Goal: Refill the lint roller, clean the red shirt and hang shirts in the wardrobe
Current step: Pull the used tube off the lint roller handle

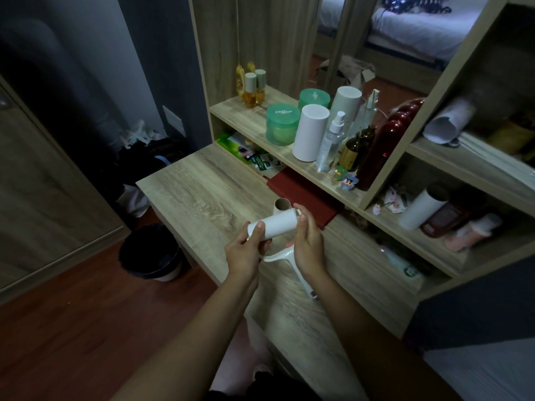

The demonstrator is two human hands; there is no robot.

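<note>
A: Pale wood is filling the middle of the frame: we are looking down on a dressing table [202, 192], with shelves rising at the right and a mirror [405, 39] at the top.

B: Our hands are meeting just below the centre. What are we holding?

A: We are holding the lint roller's white roll [275, 225] above the tabletop. Our left hand [243, 253] is gripping its left end, thumb lying on top. Our right hand [308, 244] is pinching its right end between thumb and fingers.

B: Its white handle [298, 273] is curving beneath both hands and running toward the lower centre, partly blurred.

A: Just behind the roll, a brown cardboard core [280, 204] is sitting on the table beside a dark red book [301, 195]. We cannot tell whether they are touching.

B: Higher up, on the shelf, a green jar [282, 123], a white cylinder [311, 131], a clear spray bottle [330, 143] and a tall red bottle [385, 140] are standing close together.

A: At the lower left, a black waste bin [150, 253] is sitting on the reddish floor near the table's edge.
</note>
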